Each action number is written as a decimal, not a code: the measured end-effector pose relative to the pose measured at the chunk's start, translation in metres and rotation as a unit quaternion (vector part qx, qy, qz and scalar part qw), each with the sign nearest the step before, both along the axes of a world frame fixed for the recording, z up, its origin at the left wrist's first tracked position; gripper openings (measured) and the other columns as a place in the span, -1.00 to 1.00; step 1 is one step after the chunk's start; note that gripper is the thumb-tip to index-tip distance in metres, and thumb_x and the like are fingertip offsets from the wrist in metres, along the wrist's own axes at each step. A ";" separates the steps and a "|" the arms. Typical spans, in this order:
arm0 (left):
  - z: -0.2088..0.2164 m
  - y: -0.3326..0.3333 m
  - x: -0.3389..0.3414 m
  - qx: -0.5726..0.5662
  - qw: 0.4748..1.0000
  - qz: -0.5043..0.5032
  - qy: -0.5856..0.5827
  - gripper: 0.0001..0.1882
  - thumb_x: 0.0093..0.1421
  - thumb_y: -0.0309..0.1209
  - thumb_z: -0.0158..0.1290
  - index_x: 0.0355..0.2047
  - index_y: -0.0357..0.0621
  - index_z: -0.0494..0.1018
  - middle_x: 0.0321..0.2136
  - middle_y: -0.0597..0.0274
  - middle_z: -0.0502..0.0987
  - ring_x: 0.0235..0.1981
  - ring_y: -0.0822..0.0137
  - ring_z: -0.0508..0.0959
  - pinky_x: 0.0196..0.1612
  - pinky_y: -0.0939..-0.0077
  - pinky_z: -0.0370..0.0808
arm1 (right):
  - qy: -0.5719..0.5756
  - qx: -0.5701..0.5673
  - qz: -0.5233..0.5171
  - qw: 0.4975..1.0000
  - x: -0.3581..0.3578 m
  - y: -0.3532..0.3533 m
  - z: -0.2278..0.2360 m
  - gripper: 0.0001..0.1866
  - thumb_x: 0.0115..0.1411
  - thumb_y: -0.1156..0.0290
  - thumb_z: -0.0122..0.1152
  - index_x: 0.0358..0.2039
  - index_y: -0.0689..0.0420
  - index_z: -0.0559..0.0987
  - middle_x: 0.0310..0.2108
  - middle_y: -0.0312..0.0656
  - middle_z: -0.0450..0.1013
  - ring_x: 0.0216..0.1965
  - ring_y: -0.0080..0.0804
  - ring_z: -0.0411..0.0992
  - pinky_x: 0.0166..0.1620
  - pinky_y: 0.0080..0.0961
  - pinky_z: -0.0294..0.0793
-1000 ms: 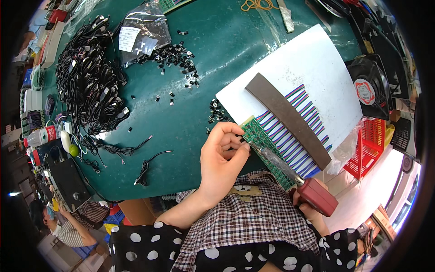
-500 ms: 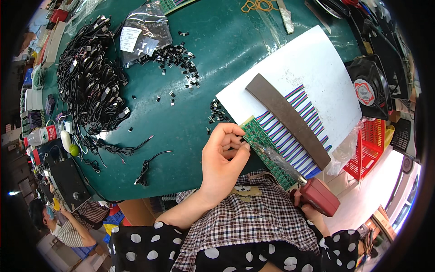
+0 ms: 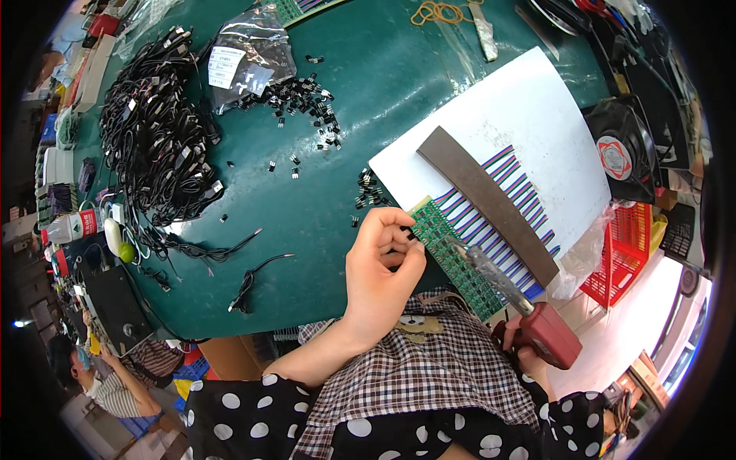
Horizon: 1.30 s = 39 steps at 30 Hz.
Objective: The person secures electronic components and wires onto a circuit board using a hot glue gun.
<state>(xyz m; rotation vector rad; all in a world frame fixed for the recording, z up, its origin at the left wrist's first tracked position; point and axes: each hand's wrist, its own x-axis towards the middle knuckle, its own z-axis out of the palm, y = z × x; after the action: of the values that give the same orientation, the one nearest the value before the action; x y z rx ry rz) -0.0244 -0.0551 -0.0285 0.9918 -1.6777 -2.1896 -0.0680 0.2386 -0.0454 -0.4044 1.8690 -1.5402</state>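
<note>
My left hand [image 3: 383,268] is closed in a pinch on a small black three-legged component [image 3: 411,235] at the upper left end of a green circuit board panel [image 3: 463,282]. In my right hand [image 3: 529,357], mostly hidden behind the tool, is a red soldering gun [image 3: 549,334]. Its long grey barrel points up and left over the panel, the tip a little right of my left fingers. Multicoloured ribbon wires [image 3: 521,182] run from the panel's far side under a dark brown bar [image 3: 491,205], all lying on a white sheet [image 3: 529,96].
More black components [image 3: 307,103] lie scattered beside a clear plastic bag [image 3: 253,57]. At the left is a big heap of black cables [image 3: 157,130], with two loose cables nearer me. A black fan [image 3: 622,149] and a red basket [image 3: 619,249] stand right. A co-worker [image 3: 115,391] sits lower left.
The soldering gun has drawn slightly right, so its tip is farther from my left fingers. My left hand keeps its pinch at the panel's end. The whole view shifted a little.
</note>
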 end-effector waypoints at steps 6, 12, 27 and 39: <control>0.016 -0.009 0.007 -0.110 0.992 -0.038 -0.054 -0.54 0.07 -0.68 0.04 -0.03 -0.21 0.17 -0.35 0.21 0.46 -0.37 0.51 0.49 -0.29 0.65 0.48 | -0.081 -0.017 -0.076 0.994 0.003 -0.023 0.022 -0.22 -0.11 -0.18 0.34 -0.18 0.31 0.40 -0.46 -0.21 0.45 -0.53 -0.51 0.40 -0.50 -0.66 0.32; 0.002 -0.038 0.020 -0.293 0.942 -0.045 -0.159 -0.61 -0.02 -0.70 0.13 -0.15 -0.28 0.32 -0.40 0.24 0.38 -0.50 0.58 0.37 -0.50 0.74 0.39 | -0.099 -0.005 -0.060 0.993 0.000 -0.028 0.026 -0.22 -0.07 -0.22 0.27 -0.12 0.26 0.40 -0.50 -0.25 0.37 -0.52 -0.52 0.34 -0.47 -0.64 0.24; -0.004 -0.045 0.015 -0.441 0.888 -0.070 -0.106 -0.85 -0.01 -0.67 0.15 -0.41 -0.33 0.43 -0.50 0.23 0.45 -0.54 0.49 0.45 -0.45 0.65 0.44 | -0.107 -0.046 -0.102 0.988 0.001 -0.033 0.025 -0.24 -0.10 -0.11 0.38 -0.13 0.30 0.40 -0.48 -0.23 0.39 -0.53 -0.53 0.35 -0.53 -0.67 0.18; 0.013 0.000 0.014 0.027 0.998 -0.059 0.004 -0.87 0.20 -0.64 -0.04 -0.24 -0.42 0.41 -0.41 0.04 0.56 -0.40 0.33 0.59 -0.28 0.54 0.57 | -0.055 -0.031 -0.100 0.993 -0.002 -0.033 0.023 -0.28 -0.12 -0.13 0.38 -0.28 0.35 0.47 -0.58 -0.27 0.38 -0.64 -0.55 0.36 -0.54 -0.66 0.24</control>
<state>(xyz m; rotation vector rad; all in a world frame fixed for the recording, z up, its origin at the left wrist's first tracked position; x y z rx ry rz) -0.0104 -0.0556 -0.0158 0.9165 -1.7234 -2.3209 -0.0699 0.2056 -0.0224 -0.1600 1.8233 -1.7200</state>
